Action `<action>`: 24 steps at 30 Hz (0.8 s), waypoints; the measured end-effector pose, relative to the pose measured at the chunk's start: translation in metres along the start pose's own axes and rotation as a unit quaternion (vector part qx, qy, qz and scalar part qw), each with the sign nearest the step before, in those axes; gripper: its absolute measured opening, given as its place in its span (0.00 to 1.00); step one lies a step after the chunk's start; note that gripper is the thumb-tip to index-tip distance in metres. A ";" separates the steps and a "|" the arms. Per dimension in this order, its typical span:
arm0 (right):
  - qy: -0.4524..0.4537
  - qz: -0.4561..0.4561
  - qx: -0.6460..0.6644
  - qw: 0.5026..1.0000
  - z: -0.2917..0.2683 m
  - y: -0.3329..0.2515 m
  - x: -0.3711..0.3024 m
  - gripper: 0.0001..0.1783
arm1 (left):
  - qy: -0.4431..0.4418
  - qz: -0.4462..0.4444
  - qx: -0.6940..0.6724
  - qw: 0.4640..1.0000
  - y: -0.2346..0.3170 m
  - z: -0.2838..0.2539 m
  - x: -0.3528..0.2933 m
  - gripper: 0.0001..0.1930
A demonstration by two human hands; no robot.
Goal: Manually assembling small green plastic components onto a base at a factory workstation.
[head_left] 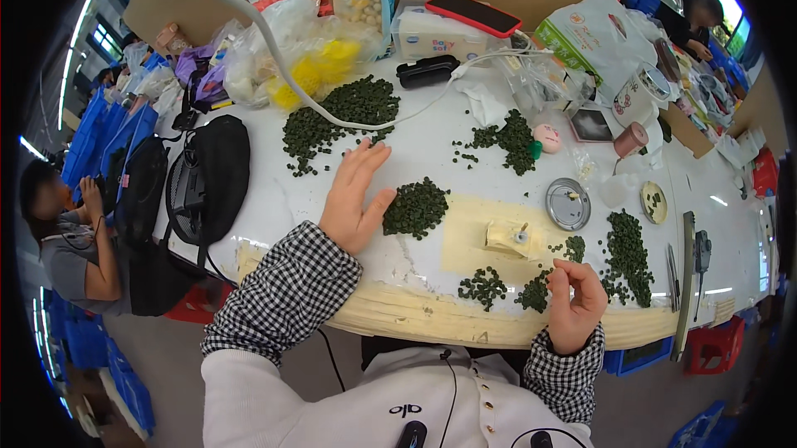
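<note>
My left hand (pixel 357 199) lies on the white table with its fingers stretched out, holding nothing. Its thumb borders a heap of small dark green pieces (pixel 417 209). The fingers of my right hand (pixel 577 305) are pinched together above the near edge; whatever they hold, if anything, is too small to name. Beside those fingertips is a smaller cluster of green pieces (pixel 535 290). Between my hands, a cream-coloured block with a small metal post (pixel 513 238) is fixed on a yellowish taped patch (pixel 465 236). Another little cluster (pixel 483 288) sits in front of it.
Larger green heaps (pixel 353 107) lie at the back left and right (pixel 628 257). A round metal lid (pixel 569 215), a small dish (pixel 653 201) and tweezers (pixel 672 274) are on the right. A white cable (pixel 282 74) arches over the table. A black bag (pixel 224 174) stands left.
</note>
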State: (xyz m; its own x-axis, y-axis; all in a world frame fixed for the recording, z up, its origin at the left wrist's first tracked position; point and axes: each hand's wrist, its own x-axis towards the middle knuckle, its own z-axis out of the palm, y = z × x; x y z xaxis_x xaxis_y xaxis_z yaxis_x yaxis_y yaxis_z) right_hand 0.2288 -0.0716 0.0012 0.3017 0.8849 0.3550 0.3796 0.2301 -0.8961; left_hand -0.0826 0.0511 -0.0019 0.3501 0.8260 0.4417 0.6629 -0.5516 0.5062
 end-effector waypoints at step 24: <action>-0.061 -0.017 -0.031 0.997 -0.002 0.001 0.002 0.04 | 0.061 0.030 0.265 0.962 -0.073 -0.017 0.058 0.27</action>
State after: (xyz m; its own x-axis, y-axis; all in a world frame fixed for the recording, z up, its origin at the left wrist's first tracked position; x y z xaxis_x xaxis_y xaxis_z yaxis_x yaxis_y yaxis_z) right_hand 0.2319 -0.0704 0.0013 0.1801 0.9208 0.3460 0.4423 0.2384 -0.8646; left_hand -0.1223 0.1378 -0.0006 0.3394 0.7567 0.5587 0.8995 -0.4349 0.0426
